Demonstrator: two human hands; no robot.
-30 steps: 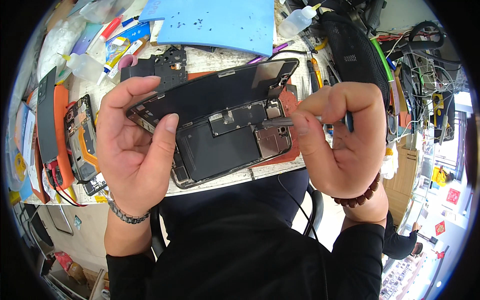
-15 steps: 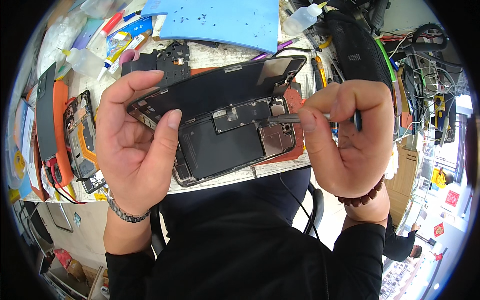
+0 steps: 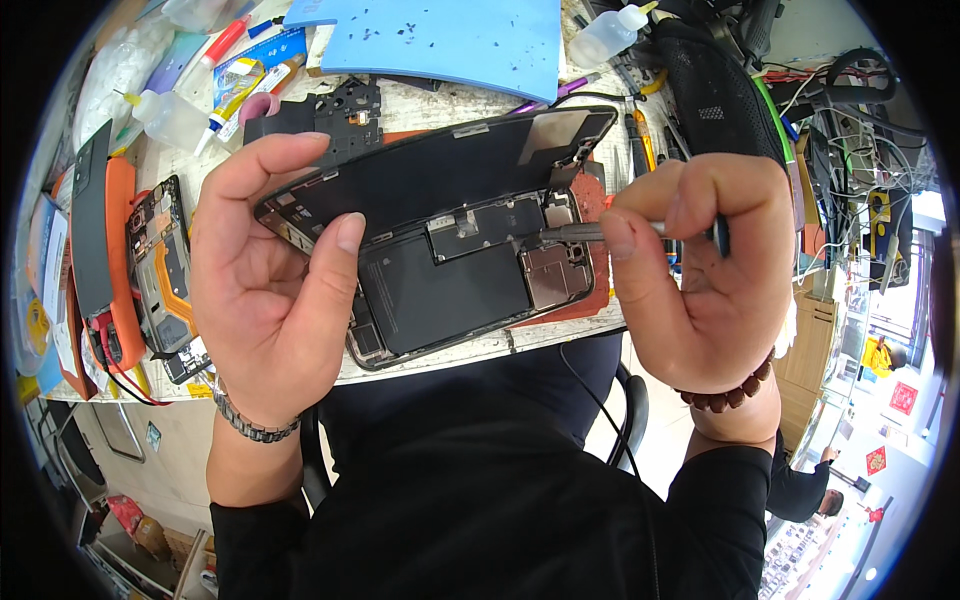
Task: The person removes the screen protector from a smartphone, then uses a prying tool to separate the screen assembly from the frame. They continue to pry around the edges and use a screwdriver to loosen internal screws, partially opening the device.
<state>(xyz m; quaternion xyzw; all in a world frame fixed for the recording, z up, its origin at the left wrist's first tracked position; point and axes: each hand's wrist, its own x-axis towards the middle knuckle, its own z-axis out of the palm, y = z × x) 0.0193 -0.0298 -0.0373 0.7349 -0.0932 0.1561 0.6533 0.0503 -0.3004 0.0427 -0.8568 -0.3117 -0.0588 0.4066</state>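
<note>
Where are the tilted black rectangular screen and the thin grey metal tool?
Tilted black rectangular screen [image 3: 437, 178]: head view, middle of its inner side.
Thin grey metal tool [image 3: 573, 233]: head view, middle of its shaft.

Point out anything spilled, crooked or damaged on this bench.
Dark flecks lie scattered over the blue sheet beyond the opened phone; they look like stray debris, though they're too small to identify. The white bench top also looks stained and worn.
</note>
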